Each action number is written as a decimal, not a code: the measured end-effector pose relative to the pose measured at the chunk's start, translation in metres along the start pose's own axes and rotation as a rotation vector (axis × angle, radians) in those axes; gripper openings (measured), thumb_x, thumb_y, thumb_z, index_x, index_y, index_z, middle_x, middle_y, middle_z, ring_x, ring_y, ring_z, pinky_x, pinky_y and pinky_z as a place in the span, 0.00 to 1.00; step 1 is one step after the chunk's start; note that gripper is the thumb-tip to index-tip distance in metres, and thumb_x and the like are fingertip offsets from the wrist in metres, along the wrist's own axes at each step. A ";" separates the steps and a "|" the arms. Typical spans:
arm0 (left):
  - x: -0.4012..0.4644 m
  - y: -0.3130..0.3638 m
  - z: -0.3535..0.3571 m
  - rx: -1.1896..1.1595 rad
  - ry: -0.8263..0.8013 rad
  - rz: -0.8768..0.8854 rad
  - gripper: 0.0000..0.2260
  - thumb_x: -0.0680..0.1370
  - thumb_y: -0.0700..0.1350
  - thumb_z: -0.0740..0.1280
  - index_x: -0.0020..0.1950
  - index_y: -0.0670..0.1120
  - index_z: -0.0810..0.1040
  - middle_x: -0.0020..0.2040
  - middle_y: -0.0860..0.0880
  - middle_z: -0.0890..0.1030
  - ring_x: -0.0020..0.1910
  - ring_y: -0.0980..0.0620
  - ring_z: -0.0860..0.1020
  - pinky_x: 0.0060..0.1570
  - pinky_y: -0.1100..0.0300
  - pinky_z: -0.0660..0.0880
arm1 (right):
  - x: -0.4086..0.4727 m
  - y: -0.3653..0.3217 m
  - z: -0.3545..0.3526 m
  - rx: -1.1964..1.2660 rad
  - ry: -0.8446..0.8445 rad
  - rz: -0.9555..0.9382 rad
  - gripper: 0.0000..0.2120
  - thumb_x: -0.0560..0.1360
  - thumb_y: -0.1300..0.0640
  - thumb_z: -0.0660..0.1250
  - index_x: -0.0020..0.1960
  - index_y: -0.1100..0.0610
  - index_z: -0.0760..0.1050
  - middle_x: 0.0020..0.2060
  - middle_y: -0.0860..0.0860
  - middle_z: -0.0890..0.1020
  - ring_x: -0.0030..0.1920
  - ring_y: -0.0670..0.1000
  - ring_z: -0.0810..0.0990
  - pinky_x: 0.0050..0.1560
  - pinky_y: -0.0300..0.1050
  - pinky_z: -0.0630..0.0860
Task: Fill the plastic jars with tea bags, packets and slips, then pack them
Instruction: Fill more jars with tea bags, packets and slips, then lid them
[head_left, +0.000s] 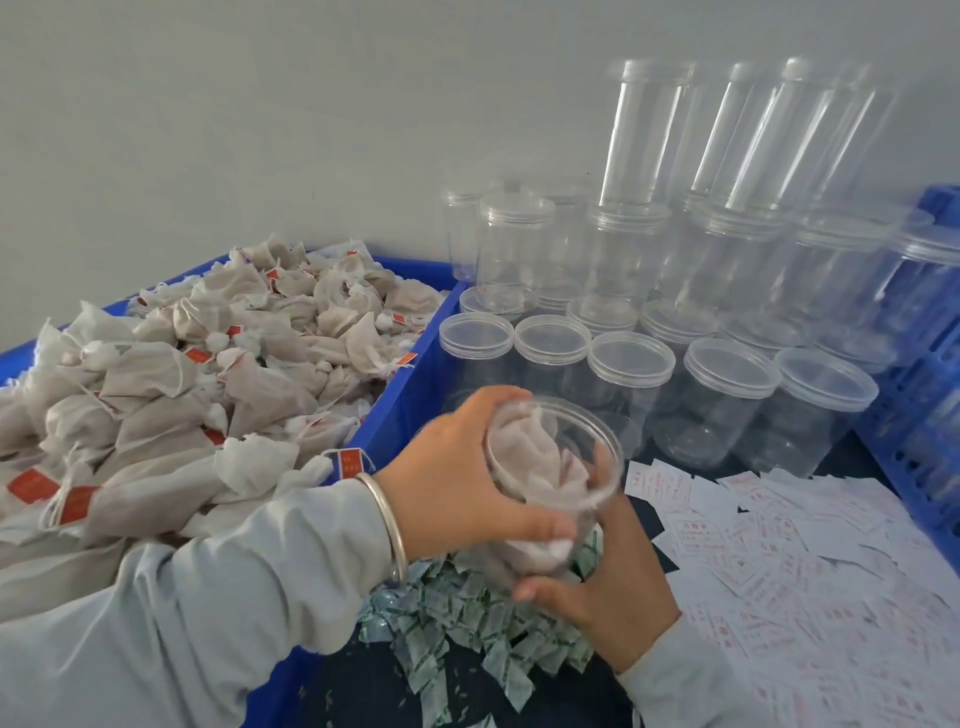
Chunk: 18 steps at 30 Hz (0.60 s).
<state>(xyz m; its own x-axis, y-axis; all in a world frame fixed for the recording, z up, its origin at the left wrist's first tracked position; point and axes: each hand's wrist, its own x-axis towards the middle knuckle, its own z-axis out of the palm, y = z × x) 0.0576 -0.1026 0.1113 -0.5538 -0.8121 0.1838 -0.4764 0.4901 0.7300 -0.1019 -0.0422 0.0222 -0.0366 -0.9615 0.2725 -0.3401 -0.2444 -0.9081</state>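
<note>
Nearest, the right hand (608, 582) cupped the open jar (553, 483) from below while the left hand (457, 467) wrapped its side — tea bags already inside. Beyond lay green packets (467, 623), white slips (810, 561), the heaped blue bin (400, 395) — then lidded empty jars (727, 389).

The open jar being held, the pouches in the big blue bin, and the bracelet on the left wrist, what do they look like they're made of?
Open clear jar: thin glossy transparent plastic; the white pouches inside show through its wall. Beige drawstring tea pouches: probably matte woven or non-woven fabric, since they crumple softly and fray at the tops. Silver bangle: likely polished metal, given its bright, smooth sheen.
</note>
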 end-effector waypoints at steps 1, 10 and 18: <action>0.002 0.000 -0.002 -0.023 0.068 -0.037 0.43 0.51 0.67 0.75 0.62 0.57 0.67 0.51 0.62 0.78 0.49 0.71 0.75 0.52 0.73 0.73 | 0.002 0.005 -0.003 -0.167 -0.044 0.059 0.50 0.55 0.46 0.82 0.71 0.44 0.61 0.65 0.41 0.71 0.65 0.37 0.69 0.65 0.40 0.70; 0.012 -0.020 -0.010 -0.132 0.306 -0.189 0.34 0.56 0.57 0.81 0.57 0.57 0.69 0.50 0.62 0.77 0.47 0.71 0.74 0.41 0.75 0.69 | 0.003 0.028 -0.002 -0.744 -0.104 0.047 0.16 0.79 0.47 0.61 0.66 0.47 0.74 0.63 0.42 0.70 0.66 0.43 0.64 0.64 0.31 0.58; 0.008 -0.014 -0.005 -0.060 0.178 -0.129 0.36 0.54 0.64 0.77 0.57 0.61 0.66 0.49 0.67 0.74 0.47 0.78 0.70 0.43 0.83 0.64 | 0.006 0.030 -0.003 -0.722 -0.088 0.053 0.11 0.77 0.49 0.66 0.56 0.50 0.81 0.56 0.43 0.75 0.63 0.45 0.68 0.62 0.36 0.63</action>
<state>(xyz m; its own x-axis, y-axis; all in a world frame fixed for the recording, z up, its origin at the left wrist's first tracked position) 0.0631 -0.1176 0.1060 -0.3592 -0.9124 0.1962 -0.4909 0.3636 0.7917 -0.1152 -0.0544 -0.0023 -0.0052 -0.9838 0.1794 -0.8763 -0.0819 -0.4748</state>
